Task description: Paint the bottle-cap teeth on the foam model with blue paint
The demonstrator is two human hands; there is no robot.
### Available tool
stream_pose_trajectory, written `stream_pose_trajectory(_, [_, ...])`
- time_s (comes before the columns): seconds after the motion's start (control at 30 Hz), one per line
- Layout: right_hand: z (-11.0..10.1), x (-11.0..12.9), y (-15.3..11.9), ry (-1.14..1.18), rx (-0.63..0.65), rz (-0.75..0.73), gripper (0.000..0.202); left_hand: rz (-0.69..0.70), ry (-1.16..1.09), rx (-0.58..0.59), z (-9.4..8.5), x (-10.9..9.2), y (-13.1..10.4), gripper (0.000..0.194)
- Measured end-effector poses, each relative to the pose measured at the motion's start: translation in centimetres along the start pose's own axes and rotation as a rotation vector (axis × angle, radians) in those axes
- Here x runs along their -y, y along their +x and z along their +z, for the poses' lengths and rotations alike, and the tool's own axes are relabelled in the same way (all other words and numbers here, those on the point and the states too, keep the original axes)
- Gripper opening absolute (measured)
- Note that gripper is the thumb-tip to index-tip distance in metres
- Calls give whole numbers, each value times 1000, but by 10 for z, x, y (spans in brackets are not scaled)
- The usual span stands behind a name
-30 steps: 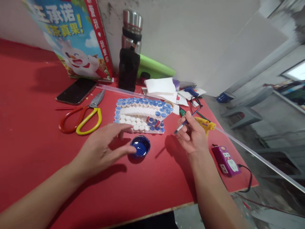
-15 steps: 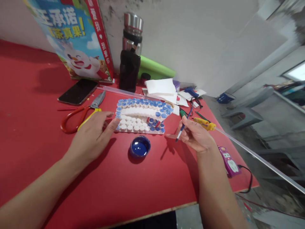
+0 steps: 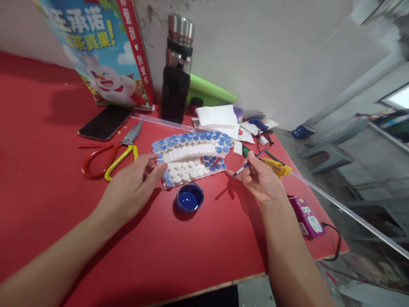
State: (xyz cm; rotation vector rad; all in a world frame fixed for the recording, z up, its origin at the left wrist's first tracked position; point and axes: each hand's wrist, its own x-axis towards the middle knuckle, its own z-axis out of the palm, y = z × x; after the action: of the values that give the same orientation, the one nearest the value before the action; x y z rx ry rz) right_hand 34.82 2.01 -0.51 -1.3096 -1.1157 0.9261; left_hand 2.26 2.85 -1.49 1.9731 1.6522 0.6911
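Note:
A model made of white discs, many of them painted blue on top, sits on the red table. My left hand is at its left end, thumb and fingertips on either side of the near left corner. At the right end, my right hand pinches a thin paintbrush, its tip pointing left, with one finger reaching to the model's right corner. A small round cup of dark blue paint stands just in front of the model.
Scissors and a black phone lie left. Behind stand a steel bottle, a printed bag and white pieces. On the right are a yellow glue gun and a purple box.
The model has turned, its left end coming nearer and its right end shifting away. The brush is tilted flatter, and my left hand has moved slightly right.

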Motion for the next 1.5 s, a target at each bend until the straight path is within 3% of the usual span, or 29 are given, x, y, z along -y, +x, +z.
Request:
stream_pose_trajectory(0.1, [3,0,-1,166,28,208,60,-8,0,16,2,-1,-2,62])
stream_pose_trajectory(0.2, [6,0,-2,263,-96,237,56,3,-14,-19,2,-2,-3,60])
stream_pose_trajectory(0.33, [11,3,-5,242,-231,86,52,97,-127,-65,1,-2,-8,47])
stream_pose_trajectory(0.43, [18,5,-12,158,-313,-90,46,244,-206,-47,2,-3,-13,38])
stream_pose_trajectory(0.57, [28,7,-25,-21,-226,-251,32,465,-206,-23,7,-3,-15,40])
stream_pose_trajectory(0.7, [32,8,-32,-200,-190,-350,26,567,-159,-32,11,-3,-16,50])
stream_pose_trajectory(0.97, [35,6,-32,-263,-95,-334,17,617,-133,-13,14,-1,-19,67])
stream_pose_trajectory(1.5, [43,2,-34,-581,-45,-519,16,687,-120,-10,16,-2,-15,64])
